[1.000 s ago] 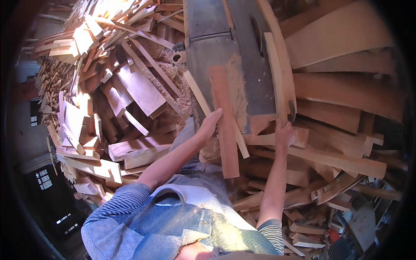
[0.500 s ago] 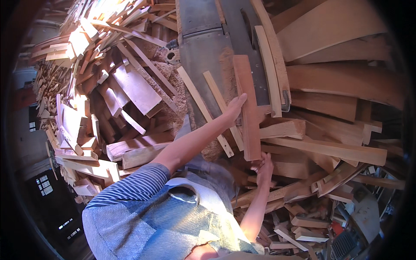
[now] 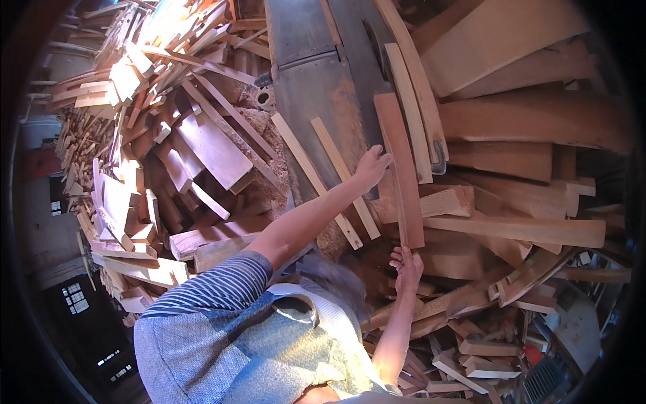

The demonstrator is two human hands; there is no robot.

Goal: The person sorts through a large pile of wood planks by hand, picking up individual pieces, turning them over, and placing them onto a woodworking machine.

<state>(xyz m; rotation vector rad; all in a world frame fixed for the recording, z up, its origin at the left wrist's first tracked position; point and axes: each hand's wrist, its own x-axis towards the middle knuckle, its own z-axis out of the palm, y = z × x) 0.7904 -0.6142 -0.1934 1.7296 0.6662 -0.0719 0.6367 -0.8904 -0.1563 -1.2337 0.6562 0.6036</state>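
Observation:
A reddish-brown wooden board (image 3: pixel 400 175) slants over the metal machine table, its lower end toward me. My left hand (image 3: pixel 373 167) is at the board's left side, its slightly bent fingers apart and not wrapped round it; whether the fingertips touch the edge is hard to tell. At the lower end my right hand (image 3: pixel 406 268) grips the board with curled fingers. Two thin pale strips, a left strip (image 3: pixel 316 180) and a right strip (image 3: pixel 345 176), lie on the table left of the board.
The grey metal machine table (image 3: pixel 306 87) runs away from me, dusted with sawdust. Long pale strips (image 3: pixel 408 108) lie along its right side. Large brown planks (image 3: pixel 531 124) are stacked to the right. Offcuts (image 3: pixel 208 148) heap up at the left, and more scraps (image 3: pixel 488 350) lie lower right.
The board has shifted right and turned slightly. My left hand has loosened from its side, while my right hand has closed on the lower end.

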